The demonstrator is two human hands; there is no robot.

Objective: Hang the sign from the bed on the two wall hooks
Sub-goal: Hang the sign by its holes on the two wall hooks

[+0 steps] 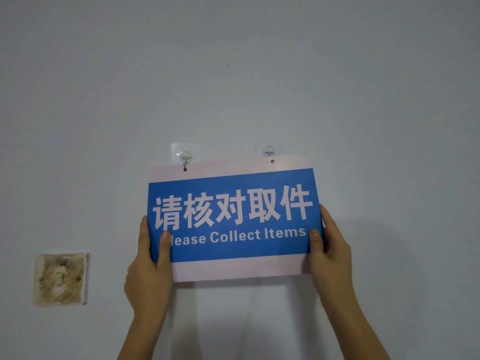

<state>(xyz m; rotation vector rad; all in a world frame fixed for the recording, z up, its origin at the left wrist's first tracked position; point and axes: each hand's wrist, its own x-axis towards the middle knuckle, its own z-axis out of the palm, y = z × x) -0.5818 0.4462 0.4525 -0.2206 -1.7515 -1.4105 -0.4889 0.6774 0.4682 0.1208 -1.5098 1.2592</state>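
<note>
Sign point(233, 216), a blue panel with white borders, large Chinese characters and the English line "Please Collect Items", is held flat against the pale wall point(233, 74), tilted so its right end sits higher than its left. Far to the left on the wall is a stained, rough square patch point(61, 279), well apart from everything else. The left hand point(149, 268) grips the sign's lower left edge, thumb pressed on the front over the first letter of the English line, the other fingers hidden behind. Above it, the left hook point(185, 159), clear on a transparent adhesive pad, meets the sign's left hole, with its tip seeming to pass through. Further right, the right hook point(268, 151) stands just above the sign's top edge, the right hole just below it, not on it. The right hand point(330, 245) clamps the sign's right edge, thumb on the front
</note>
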